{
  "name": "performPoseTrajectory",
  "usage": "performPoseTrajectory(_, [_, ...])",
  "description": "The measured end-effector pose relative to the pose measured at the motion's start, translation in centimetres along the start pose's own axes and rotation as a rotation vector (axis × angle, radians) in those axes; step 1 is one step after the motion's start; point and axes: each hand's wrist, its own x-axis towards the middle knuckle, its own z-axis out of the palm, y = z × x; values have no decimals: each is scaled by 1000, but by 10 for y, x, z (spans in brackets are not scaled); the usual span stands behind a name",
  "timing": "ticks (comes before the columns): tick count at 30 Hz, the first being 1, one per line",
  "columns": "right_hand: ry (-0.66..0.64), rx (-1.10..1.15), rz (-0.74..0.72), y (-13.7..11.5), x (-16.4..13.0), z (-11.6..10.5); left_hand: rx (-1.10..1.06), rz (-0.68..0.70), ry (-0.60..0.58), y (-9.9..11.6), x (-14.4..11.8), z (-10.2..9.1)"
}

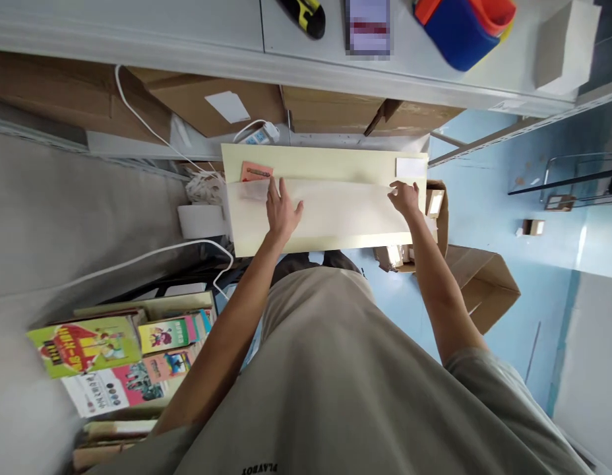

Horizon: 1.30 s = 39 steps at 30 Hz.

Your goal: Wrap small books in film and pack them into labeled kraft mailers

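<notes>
A cream board [326,162] lies in front of me with a translucent white sheet [345,211] spread across it. My left hand [283,210] rests flat on the sheet's left part, fingers spread, holding nothing. At the right end, the fingertips of my right hand [405,198] pinch the sheet's top edge. A small orange-pink booklet [255,171] sits at the board's upper left, its lower part covered by the sheet. Near the upper right corner is a white card [409,167].
Above is a grey shelf [187,26] with a black-yellow tool [306,14] and a phone [368,26]. Cardboard boxes [336,109] stand beneath it. At left are a white roll [202,221], a white cable [152,254] and books [93,343]. An open carton [484,284] sits right.
</notes>
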Motion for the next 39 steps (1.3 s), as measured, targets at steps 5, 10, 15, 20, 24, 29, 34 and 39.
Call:
performPoseTrajectory(5, [-72, 6, 14, 12, 16, 36, 169, -148, -118, -17, -15, 25])
performPoseTrajectory(10, [23, 61, 30, 5, 23, 63, 261, -178, -169, -21, -21, 40])
performPoseTrajectory(15, [36, 94, -77, -11, -15, 95, 292, -226, -215, -22, -23, 44])
performPoseTrajectory(20, [-112, 119, -96, -3, -53, 127, 258, -272, -205, -21, -20, 47])
performPoseTrajectory(24, [-141, 124, -69, 1, -55, 128, 281, -285, -222, -24, -14, 50])
performPoseTrajectory(29, [-150, 120, -23, -46, -49, 109, 278, -269, -233, -33, -6, 45])
performPoseTrajectory(34, [-241, 175, -350, -172, -54, 108, 192, -185, -238, -52, 3, 23])
performPoseTrajectory(39, [-370, 199, -396, -294, -53, 130, 54, -149, -210, -87, 25, -24])
